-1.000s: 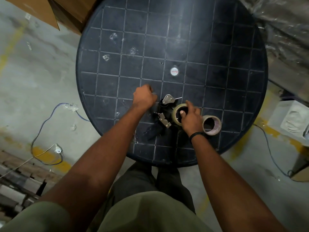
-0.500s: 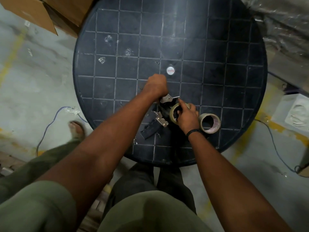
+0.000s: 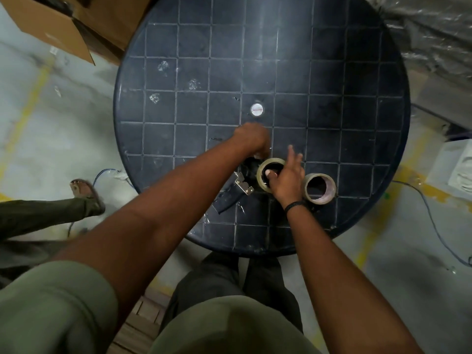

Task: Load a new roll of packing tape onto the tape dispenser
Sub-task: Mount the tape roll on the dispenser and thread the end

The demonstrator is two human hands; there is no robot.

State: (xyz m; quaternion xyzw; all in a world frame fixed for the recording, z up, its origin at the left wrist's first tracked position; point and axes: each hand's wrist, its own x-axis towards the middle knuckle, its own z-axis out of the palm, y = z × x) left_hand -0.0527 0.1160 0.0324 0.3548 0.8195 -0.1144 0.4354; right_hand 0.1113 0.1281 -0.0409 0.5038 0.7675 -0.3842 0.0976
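Observation:
A black tape dispenser (image 3: 237, 192) with a metal plate lies on the round dark gridded table (image 3: 332, 111), near its front edge. A clear tape roll (image 3: 263, 175) sits over the dispenser's hub. My right hand (image 3: 287, 178) rests on that roll, thumb inside its core, other fingers spread upward. My left hand (image 3: 251, 139) is closed just beyond the roll, over the dispenser's far end; what it grips is hidden. A second roll (image 3: 320, 189) with a brownish core lies on the table just right of my right wrist.
A small silver cap (image 3: 257, 109) sits at the table's centre. Cardboard boxes (image 3: 63, 29) stand at the back left. A blue cable (image 3: 431, 215) crosses the floor on the right. Another person's sandalled foot (image 3: 85, 191) is at the left. A white block (image 3: 454, 167) sits right.
My left hand moved from the dispenser's left side up and right, beyond the roll. My right hand's fingers have lifted and spread while the thumb stays in the core. A foot appeared at left.

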